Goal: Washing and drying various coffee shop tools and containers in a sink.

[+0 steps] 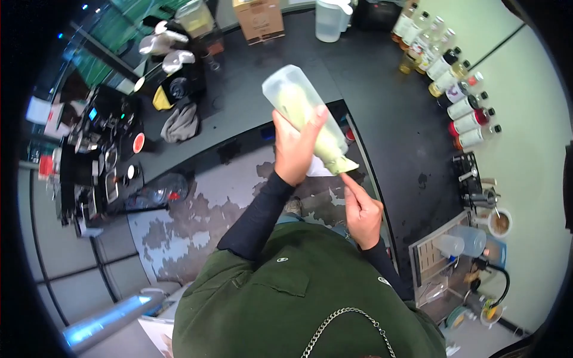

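My left hand grips a translucent plastic container, tilted in the air before my body. A soft pale green bag or filling runs lengthwise with it, and its crumpled pointed end sticks out past the container's lower right end. Whether all of the green thing lies inside the container is unclear. My right hand is just below, index finger stretched out and its tip at or touching that green end. The other right fingers are curled, with nothing seen in them.
Dark counters run ahead and to the right, with several syrup bottles along the wall. A cardboard box and a plastic pitcher stand at the back. Left are a grey cloth and coffee equipment; right, a sink.
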A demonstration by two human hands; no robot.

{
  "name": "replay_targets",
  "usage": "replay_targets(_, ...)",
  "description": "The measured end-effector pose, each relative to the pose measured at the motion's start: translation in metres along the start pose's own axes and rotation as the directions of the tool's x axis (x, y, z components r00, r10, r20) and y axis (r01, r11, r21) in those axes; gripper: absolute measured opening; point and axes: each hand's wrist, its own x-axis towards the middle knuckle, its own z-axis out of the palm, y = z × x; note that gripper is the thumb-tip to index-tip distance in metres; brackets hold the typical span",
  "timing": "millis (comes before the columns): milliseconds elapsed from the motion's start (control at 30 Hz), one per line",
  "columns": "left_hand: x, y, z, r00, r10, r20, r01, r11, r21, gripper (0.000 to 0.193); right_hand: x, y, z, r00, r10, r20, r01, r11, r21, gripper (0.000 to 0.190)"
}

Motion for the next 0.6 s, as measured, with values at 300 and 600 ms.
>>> replay_targets(300,0.040,0.038,-0.005,0.897,-0.082,0.435,0.295,0.843,-0.450,0.035,-0.012,0.002,0.024,0.844,0.260,0.470,-0.376,-0.338,0.863,0.033)
replay_targets(600,0.064,0.022,-0.024,0.921,-0.092,0.378,0.137,0.986,-0.094,0.047,0.002,-0.024,0.012,0.924,0.369,0.106,-0.354,0.715,0.602,0.031)
